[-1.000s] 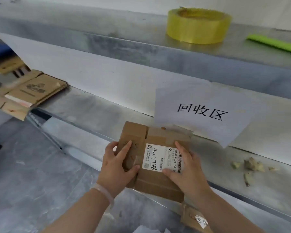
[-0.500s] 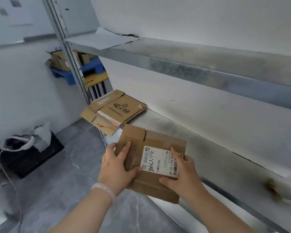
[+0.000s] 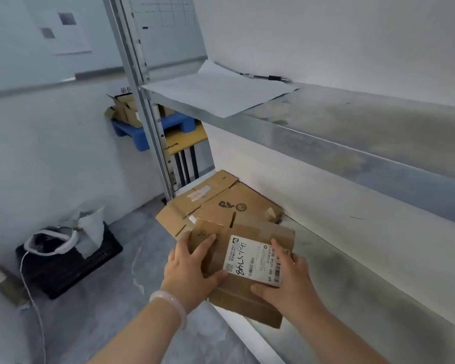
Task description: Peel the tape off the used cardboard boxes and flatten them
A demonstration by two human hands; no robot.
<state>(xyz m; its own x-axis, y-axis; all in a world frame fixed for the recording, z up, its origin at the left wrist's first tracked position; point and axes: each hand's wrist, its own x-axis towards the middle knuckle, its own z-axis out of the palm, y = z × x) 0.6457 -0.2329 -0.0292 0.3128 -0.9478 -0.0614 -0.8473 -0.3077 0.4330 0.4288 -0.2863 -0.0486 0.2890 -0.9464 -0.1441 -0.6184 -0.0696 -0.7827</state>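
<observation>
1. A flattened cardboard box [image 3: 243, 304] is gripped at both sides. The left hand [image 3: 192, 269] is closed on its left flap, fingers laid over the top and thumb pressed on the face. The right hand [image 3: 286, 282] is closed on its right edge, thumb on top beside the white shipping label [image 3: 252, 261].
2. The held box is kept flat over the front edge of the lower metal shelf [image 3: 352, 279], which stretches away to the right of the grip.
3. Just beyond the grip, a stack of flattened boxes [image 3: 221, 203] is seen on the shelf's end. The far edge of the held box overlaps it; whether they touch cannot be told.
4. Above the grip, an upper metal shelf [image 3: 352, 122] is fixed to a grey upright post [image 3: 142, 101]. A sheet of paper [image 3: 216, 90] and a pen [image 3: 265, 77] are laid on it.
5. Below and left of the grip, grey marbled floor [image 3: 116, 298] is seen, with a black crate [image 3: 71, 269] set against the white wall.
6. Far behind the post, more cardboard is piled on a blue pallet [image 3: 153, 130].
</observation>
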